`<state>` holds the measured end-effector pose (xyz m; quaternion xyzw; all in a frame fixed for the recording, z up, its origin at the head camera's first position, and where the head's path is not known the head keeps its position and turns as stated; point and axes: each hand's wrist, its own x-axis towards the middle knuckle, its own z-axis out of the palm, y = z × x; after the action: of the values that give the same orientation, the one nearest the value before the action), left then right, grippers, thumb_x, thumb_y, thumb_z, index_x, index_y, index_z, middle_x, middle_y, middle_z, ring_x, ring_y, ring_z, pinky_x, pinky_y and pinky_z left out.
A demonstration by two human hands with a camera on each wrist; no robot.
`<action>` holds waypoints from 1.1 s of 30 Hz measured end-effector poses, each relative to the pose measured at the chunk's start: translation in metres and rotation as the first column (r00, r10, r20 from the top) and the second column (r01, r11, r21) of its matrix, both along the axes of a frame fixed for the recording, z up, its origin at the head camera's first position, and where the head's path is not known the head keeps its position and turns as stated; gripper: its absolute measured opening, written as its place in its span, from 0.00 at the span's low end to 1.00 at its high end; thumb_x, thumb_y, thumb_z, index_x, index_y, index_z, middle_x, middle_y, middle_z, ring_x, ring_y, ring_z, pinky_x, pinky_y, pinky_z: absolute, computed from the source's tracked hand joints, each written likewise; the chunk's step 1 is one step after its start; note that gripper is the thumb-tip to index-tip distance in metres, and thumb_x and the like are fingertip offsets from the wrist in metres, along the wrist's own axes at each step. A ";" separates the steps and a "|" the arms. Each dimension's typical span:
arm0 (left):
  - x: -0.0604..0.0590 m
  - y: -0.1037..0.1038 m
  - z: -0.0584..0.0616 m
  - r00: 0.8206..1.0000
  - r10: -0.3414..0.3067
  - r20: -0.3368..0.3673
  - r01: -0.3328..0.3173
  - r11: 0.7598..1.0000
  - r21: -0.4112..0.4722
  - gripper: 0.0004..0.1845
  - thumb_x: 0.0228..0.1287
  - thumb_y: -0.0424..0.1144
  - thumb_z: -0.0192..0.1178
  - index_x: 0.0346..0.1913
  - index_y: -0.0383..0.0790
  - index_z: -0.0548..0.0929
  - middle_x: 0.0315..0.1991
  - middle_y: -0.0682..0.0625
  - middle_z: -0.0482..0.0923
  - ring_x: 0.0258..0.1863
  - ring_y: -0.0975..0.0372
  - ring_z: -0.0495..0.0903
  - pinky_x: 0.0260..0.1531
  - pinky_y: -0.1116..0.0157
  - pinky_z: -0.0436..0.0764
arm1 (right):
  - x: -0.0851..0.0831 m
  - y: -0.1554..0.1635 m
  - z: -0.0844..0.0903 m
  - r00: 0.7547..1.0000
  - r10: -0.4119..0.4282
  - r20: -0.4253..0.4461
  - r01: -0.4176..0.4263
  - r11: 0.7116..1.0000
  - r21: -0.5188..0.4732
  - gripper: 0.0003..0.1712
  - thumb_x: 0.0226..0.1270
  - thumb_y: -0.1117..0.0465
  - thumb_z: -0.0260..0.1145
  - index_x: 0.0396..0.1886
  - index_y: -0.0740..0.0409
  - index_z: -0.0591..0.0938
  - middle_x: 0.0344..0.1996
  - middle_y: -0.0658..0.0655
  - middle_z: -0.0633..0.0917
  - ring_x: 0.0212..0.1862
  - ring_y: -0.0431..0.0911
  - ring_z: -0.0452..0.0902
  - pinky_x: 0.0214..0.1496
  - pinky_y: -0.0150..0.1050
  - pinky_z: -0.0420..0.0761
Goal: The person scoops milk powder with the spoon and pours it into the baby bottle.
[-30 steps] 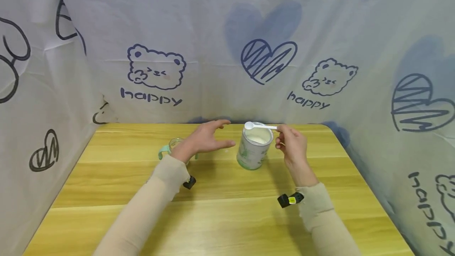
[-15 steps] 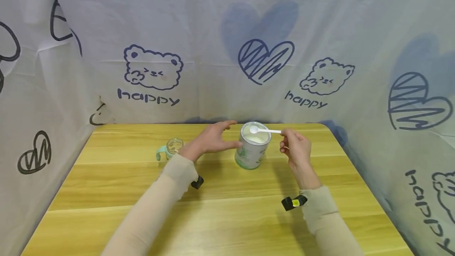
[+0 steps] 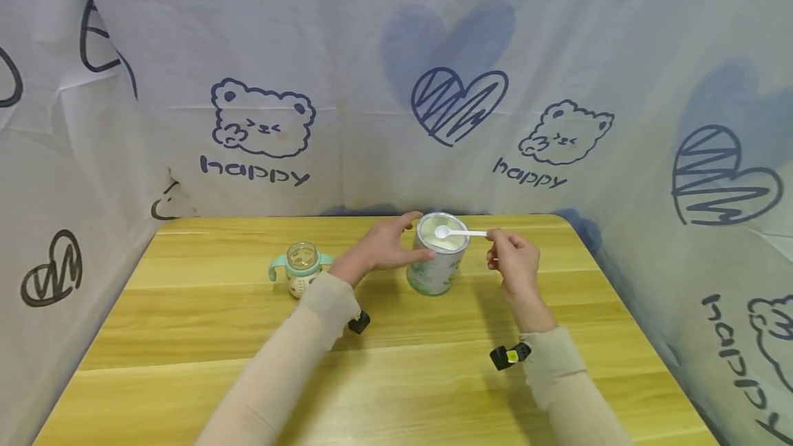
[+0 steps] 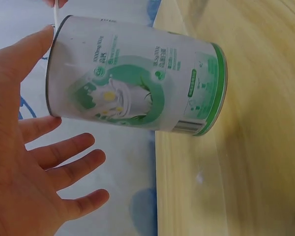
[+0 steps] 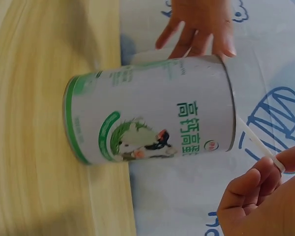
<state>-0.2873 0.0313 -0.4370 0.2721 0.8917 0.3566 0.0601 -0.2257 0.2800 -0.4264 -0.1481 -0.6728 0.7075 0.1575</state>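
Observation:
A white and green powder can (image 3: 436, 266) stands open on the wooden table (image 3: 396, 377), with white powder inside. My right hand (image 3: 509, 253) pinches the handle of a white plastic spoon (image 3: 461, 232), whose bowl sits over the can's mouth. My left hand (image 3: 392, 246) reaches to the can's left side with its fingers spread. In the left wrist view its thumb (image 4: 27, 56) touches the can (image 4: 137, 93) at the rim, and the other fingers stay clear. The right wrist view shows the can (image 5: 152, 118), the spoon handle (image 5: 258, 142) and my right hand (image 5: 265, 196).
A small clear baby bottle (image 3: 301, 270) with teal handles stands left of the can, beside my left forearm. Printed cloth walls (image 3: 396, 88) close in the table at the back and on both sides. Black wrist cameras (image 3: 510, 355) sit on both sleeves.
My left hand has moved right until its thumb touches the can. My right hand has lowered the spoon from above the can to its mouth.

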 end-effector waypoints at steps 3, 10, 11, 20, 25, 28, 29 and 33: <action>0.001 0.002 -0.001 1.000 0.009 0.008 -0.009 1.000 0.011 0.54 0.63 0.68 0.69 0.84 0.49 0.58 0.78 0.41 0.69 0.75 0.47 0.71 0.72 0.41 0.74 | 0.000 -0.004 -0.001 0.999 -0.033 -0.036 0.039 0.985 0.168 0.09 0.68 0.60 0.70 0.27 0.54 0.87 0.15 0.46 0.79 0.19 0.38 0.75 0.24 0.32 0.80; 0.000 0.006 -0.004 0.999 0.024 -0.030 -0.024 1.000 -0.007 0.54 0.64 0.69 0.67 0.84 0.46 0.58 0.77 0.40 0.70 0.74 0.46 0.73 0.71 0.41 0.75 | -0.003 -0.014 -0.003 0.983 -0.060 -0.172 0.140 0.851 0.506 0.09 0.65 0.60 0.69 0.34 0.62 0.90 0.25 0.53 0.85 0.28 0.41 0.76 0.28 0.26 0.74; 0.000 0.006 -0.004 0.999 0.025 -0.037 -0.026 1.000 -0.014 0.54 0.64 0.69 0.67 0.84 0.46 0.58 0.77 0.41 0.70 0.74 0.46 0.73 0.71 0.41 0.75 | -0.003 -0.016 -0.003 0.981 -0.050 -0.188 0.144 0.835 0.531 0.09 0.65 0.61 0.69 0.34 0.63 0.90 0.26 0.56 0.86 0.30 0.43 0.76 0.29 0.26 0.74; -0.001 0.009 -0.002 0.999 0.018 -0.047 -0.020 0.999 -0.041 0.53 0.65 0.71 0.63 0.85 0.51 0.56 0.79 0.43 0.67 0.77 0.46 0.70 0.73 0.42 0.73 | -0.010 -0.018 -0.010 0.916 0.175 -0.361 0.211 0.554 0.805 0.09 0.63 0.62 0.71 0.33 0.66 0.91 0.26 0.62 0.86 0.28 0.52 0.79 0.32 0.39 0.76; 0.000 0.011 -0.001 0.999 0.006 -0.044 -0.008 0.999 -0.044 0.52 0.66 0.71 0.62 0.85 0.50 0.57 0.80 0.43 0.67 0.77 0.46 0.69 0.73 0.41 0.73 | -0.011 -0.015 -0.013 0.870 0.321 -0.375 0.260 0.347 0.901 0.08 0.65 0.63 0.70 0.36 0.65 0.90 0.25 0.61 0.84 0.23 0.50 0.75 0.23 0.40 0.73; 0.000 0.011 0.000 0.999 0.003 -0.041 -0.004 0.999 -0.033 0.52 0.66 0.71 0.63 0.85 0.51 0.58 0.79 0.44 0.68 0.77 0.46 0.70 0.73 0.41 0.73 | -0.011 -0.014 -0.012 0.889 0.346 -0.301 0.214 0.268 0.939 0.09 0.70 0.61 0.68 0.39 0.63 0.90 0.24 0.59 0.84 0.21 0.47 0.73 0.20 0.38 0.71; -0.001 0.011 0.000 0.999 0.002 -0.042 -0.003 1.000 -0.029 0.52 0.66 0.71 0.63 0.85 0.51 0.58 0.79 0.44 0.68 0.76 0.46 0.70 0.72 0.41 0.74 | -0.011 -0.014 -0.010 0.899 0.346 -0.269 0.190 0.245 0.951 0.10 0.71 0.60 0.68 0.41 0.62 0.89 0.24 0.58 0.84 0.21 0.46 0.73 0.20 0.38 0.70; -0.001 0.010 0.000 0.999 -0.001 -0.043 0.000 1.000 -0.018 0.51 0.66 0.71 0.63 0.84 0.52 0.58 0.78 0.45 0.70 0.76 0.47 0.71 0.72 0.41 0.74 | -0.011 -0.014 -0.002 0.927 0.354 -0.127 0.064 0.183 0.981 0.11 0.77 0.57 0.65 0.45 0.59 0.88 0.22 0.54 0.82 0.21 0.44 0.72 0.21 0.38 0.70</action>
<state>-0.2883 0.0413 -0.4370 0.2793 0.8959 0.3428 0.0433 -0.2372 0.2660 -0.4285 0.1704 -0.9406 0.1461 0.2549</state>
